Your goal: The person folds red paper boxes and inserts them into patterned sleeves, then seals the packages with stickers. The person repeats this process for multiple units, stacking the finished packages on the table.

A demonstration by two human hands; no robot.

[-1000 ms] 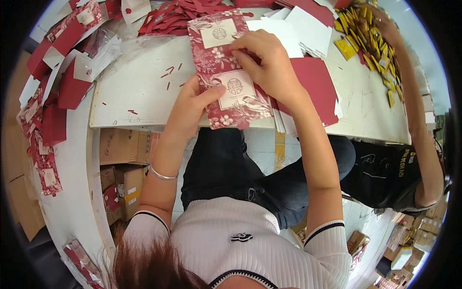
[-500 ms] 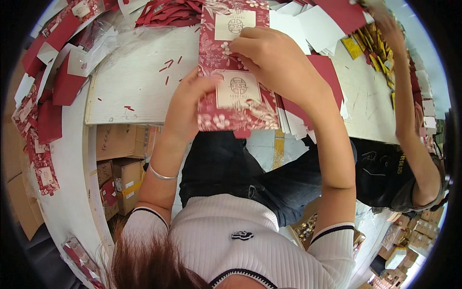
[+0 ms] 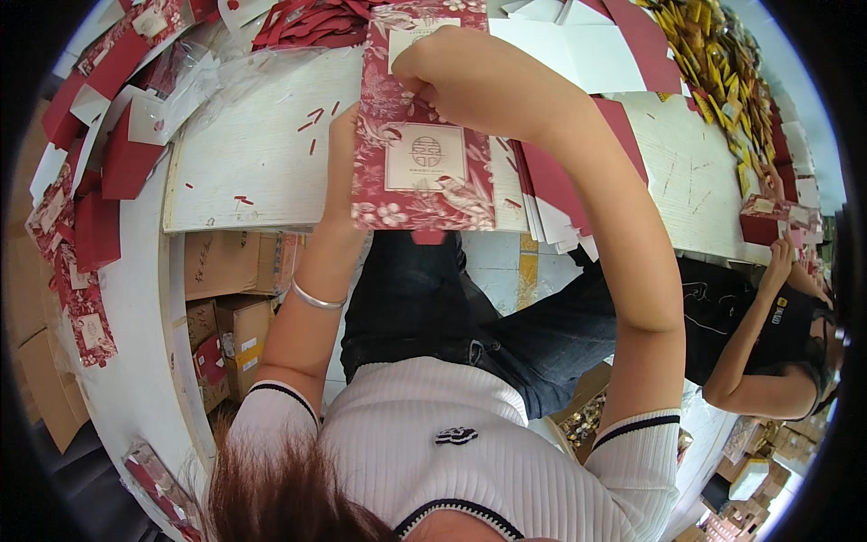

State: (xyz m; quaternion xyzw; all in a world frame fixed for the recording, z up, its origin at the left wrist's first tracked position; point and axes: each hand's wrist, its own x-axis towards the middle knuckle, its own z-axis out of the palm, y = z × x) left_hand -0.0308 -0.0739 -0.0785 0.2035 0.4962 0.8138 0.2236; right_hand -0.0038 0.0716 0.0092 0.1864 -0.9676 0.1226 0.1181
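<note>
A long red floral-printed cardboard piece [image 3: 424, 194] with cream emblem panels extends over the table's near edge. Close against its left side is my left hand [image 3: 343, 135], its fingers hidden behind the cardboard. My right hand [image 3: 456, 77] lies across the upper part, fingers curled in against the printed face; their tips are mostly covered by the hand itself. A small red tab [image 3: 428, 238] sticks out below the cardboard's lower edge. To the right, under my right forearm, lies a stack of red and white cards [image 3: 564, 172].
Red paper pieces [image 3: 312, 25] are heaped at the far side. White folded sheets [image 3: 569, 54] lie far right, beyond them yellow packets [image 3: 713, 72]. Another person [image 3: 759, 334] handles a red box [image 3: 761, 219] at right. Red boxes [image 3: 131, 154] sit at left; cartons [image 3: 230, 266] stand below.
The cardboard has shifted slightly left and nearer the far side. My left thumb has gone from its front to out of sight. My right hand moved left and up. The other person's arm drew back.
</note>
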